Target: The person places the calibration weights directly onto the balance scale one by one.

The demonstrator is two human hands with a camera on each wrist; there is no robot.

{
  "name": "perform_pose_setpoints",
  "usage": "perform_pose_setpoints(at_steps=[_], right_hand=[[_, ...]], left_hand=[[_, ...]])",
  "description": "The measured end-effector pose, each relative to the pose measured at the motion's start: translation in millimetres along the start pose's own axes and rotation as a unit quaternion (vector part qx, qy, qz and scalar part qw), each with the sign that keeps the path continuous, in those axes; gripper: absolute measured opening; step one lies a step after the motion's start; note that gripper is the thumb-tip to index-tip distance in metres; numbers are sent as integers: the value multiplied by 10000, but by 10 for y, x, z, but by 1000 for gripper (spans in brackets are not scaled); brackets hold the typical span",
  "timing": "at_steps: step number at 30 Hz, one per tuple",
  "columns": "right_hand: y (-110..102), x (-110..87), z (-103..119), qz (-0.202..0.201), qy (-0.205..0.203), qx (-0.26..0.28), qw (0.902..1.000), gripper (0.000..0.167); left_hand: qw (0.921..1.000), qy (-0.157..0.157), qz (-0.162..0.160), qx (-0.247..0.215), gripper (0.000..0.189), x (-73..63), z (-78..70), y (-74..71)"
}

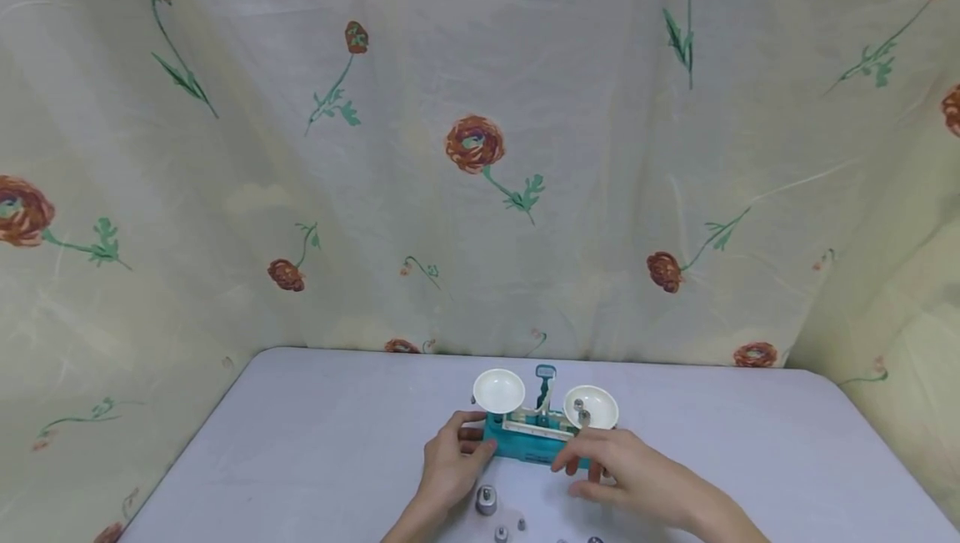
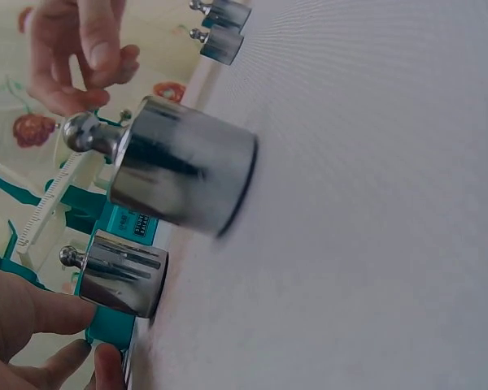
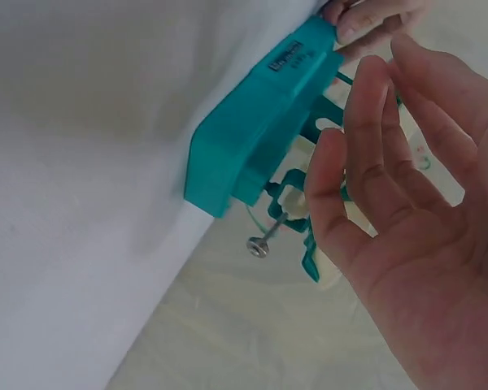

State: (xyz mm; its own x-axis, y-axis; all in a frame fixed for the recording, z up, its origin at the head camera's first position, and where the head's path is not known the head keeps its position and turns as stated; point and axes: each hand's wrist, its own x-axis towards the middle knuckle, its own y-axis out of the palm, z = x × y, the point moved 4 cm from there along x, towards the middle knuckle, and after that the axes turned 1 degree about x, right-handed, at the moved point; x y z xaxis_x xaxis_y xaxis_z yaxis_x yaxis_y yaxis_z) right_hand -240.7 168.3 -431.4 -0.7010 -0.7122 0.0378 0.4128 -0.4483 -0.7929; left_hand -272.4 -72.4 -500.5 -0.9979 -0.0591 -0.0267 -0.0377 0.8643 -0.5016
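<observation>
A teal balance scale (image 1: 517, 444) with two white pans stands at the middle of the table. My left hand (image 1: 453, 460) holds the left end of its base, thumb at the front and fingers around the side. The left pan (image 1: 498, 391) has nothing on it; two small metal weights (image 1: 583, 418) stand in the right pan (image 1: 606, 409). In front of the scale's right end hovers my right hand (image 1: 622, 472), fingers loosely bent and holding nothing. The right wrist view shows its palm (image 3: 439, 276) beside the teal base (image 3: 244, 130).
Several silver knobbed weights stand on the table in front of the scale, the largest (image 1: 486, 500) near my left wrist. Smaller ones (image 1: 501, 533) lie closer to the bottom of the head view. A flowered curtain (image 1: 570, 276) hangs behind the table's far edge.
</observation>
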Motion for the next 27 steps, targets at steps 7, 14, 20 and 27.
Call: perform_pose_setpoints(at_steps=[7, 14, 20, 27], right_hand=[[93, 14, -39, 166, 29, 201, 9997, 21], [187, 14, -94, 409, 289, 668, 9965, 21], [268, 28, -143, 642, 622, 1107, 9898, 21], [370, 49, -151, 737, 527, 1576, 9833, 20]], left_hand=[[10000, -86, -35, 17, 43, 4, 9, 1], [9999, -122, -46, 36, 43, -6, 2, 3], [9999, -105, -40, 16, 43, 0, -6, 3], [10000, -77, -47, 19, 43, 2, -5, 7]])
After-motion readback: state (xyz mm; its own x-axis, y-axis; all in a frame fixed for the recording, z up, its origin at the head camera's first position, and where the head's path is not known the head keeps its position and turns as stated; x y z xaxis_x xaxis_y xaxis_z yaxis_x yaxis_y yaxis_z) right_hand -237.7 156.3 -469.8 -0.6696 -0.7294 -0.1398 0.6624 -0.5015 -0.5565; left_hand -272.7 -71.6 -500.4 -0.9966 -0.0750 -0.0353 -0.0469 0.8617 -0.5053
